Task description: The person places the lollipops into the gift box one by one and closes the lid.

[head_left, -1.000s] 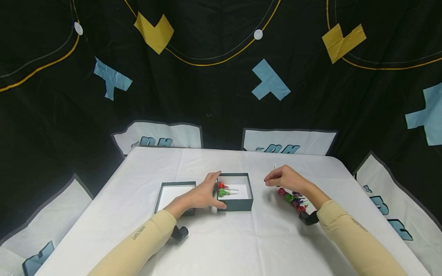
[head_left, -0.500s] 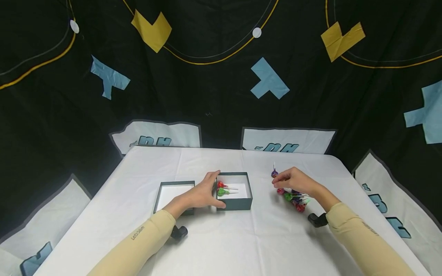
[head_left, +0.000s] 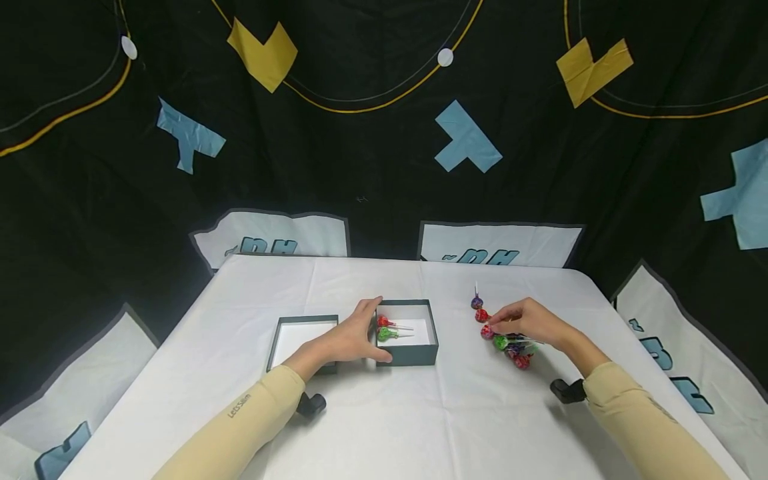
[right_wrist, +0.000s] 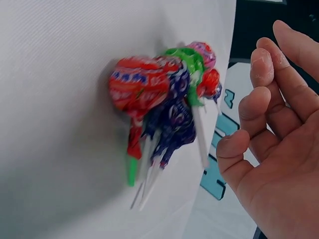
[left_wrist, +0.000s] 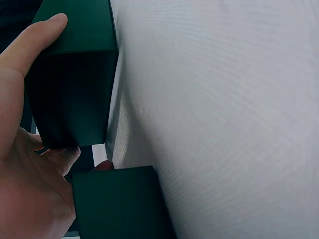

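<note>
- Dark green and rectangular, with a white inside, the deep open box (head_left: pixel 408 357) is clamped between the thumb and fingers of the left hand (head_left: pixel 347 335), just as a second ago.
- Inside it, a red-wrapped round lollipop (head_left: pixel 384 321) and a green-wrapped round lollipop (head_left: pixel 386 334) lie unmoved against the left wall, white sticks pointing right.
- The right hand (head_left: pixel 536 325) has drawn back to the right and nearer; its fingers are loosely bent, thumb and fingertips slightly apart, holding nothing.
- Just beside its fingertips lies a pink-wrapped round lollipop (head_left: pixel 487 331).
- Beyond that, a red-and-white-wrapped lollipop (head_left: pixel 481 315) and a purple-wrapped lollipop (head_left: pixel 477 303) now show, both largely covered by the hand a second ago.
- Nearer the person, green, dark blue and red wrapped lollipops (right_wrist: pixel 172 107) lie bunched.
- A shallow dark green tray with a white inside (head_left: pixel 300 337) stays left of the box, on the white cloth (head_left: pixel 384 413).
</note>
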{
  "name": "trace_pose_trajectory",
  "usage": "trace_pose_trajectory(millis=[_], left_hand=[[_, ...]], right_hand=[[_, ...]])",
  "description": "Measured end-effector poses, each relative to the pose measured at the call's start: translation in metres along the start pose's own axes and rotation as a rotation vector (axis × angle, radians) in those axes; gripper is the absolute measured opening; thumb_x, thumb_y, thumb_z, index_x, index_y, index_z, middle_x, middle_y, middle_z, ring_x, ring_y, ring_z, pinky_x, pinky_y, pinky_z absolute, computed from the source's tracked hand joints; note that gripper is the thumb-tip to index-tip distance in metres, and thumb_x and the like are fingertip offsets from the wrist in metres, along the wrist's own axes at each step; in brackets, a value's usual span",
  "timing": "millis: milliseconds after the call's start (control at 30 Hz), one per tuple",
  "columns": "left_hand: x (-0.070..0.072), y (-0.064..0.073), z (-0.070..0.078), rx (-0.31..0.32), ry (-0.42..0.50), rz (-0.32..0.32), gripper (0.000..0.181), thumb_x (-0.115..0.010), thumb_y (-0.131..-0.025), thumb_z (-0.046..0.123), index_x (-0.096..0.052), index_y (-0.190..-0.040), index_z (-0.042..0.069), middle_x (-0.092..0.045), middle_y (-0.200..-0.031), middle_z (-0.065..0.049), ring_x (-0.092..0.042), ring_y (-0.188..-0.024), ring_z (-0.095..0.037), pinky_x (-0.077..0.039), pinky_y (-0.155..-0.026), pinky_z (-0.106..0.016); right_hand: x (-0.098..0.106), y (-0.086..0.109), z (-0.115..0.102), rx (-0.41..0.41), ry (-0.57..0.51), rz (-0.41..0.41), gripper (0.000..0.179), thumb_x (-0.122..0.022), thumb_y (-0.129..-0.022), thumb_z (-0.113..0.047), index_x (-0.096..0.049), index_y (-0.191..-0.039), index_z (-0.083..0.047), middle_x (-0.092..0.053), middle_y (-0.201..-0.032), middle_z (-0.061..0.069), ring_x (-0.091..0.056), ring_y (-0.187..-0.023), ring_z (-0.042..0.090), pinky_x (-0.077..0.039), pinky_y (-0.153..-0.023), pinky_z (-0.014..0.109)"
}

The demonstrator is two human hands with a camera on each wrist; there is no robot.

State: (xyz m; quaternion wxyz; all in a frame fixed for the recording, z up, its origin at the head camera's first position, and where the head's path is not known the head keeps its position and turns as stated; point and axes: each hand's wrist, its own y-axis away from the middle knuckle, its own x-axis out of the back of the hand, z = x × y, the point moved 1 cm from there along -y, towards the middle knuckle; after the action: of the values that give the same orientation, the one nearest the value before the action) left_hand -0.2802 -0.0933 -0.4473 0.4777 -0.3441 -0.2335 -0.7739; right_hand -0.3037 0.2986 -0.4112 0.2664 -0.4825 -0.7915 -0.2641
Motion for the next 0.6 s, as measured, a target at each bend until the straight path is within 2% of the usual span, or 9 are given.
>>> trace_pose_trajectory(millis=[333, 600], left_hand=[[0.001, 0.000, 0.000, 0.003, -0.007, 0.001, 0.124, -0.089, -0.070, 0.048, -0.013, -0.162, 0.014, -0.024, -0.161, -0.008, -0.040, -0.142, -0.025, -0.037, -0.116, -0.050], [0.000, 0.000, -0.001, -0.004, -0.004, 0.003, 0.125, -0.089, -0.070, 0.049, -0.013, -0.162, 0.014, -0.024, -0.161, -0.008, -0.039, -0.143, -0.025, -0.037, -0.116, -0.051]], right_hand=[[0.003, 0.009, 0.012, -0.017, -0.009, 0.022, 0.033, -0.070, -0.095, -0.027, -0.074, -0.118, -0.004, -0.073, -0.114, 0.010, -0.065, -0.099, 0.018, -0.056, -0.092, 0.044], [0.004, 0.014, 0.024, -0.053, -0.003, 0.054, 0.031, -0.071, -0.095, -0.028, -0.075, -0.117, -0.007, -0.074, -0.114, 0.007, -0.065, -0.099, 0.018, -0.055, -0.089, 0.036]])
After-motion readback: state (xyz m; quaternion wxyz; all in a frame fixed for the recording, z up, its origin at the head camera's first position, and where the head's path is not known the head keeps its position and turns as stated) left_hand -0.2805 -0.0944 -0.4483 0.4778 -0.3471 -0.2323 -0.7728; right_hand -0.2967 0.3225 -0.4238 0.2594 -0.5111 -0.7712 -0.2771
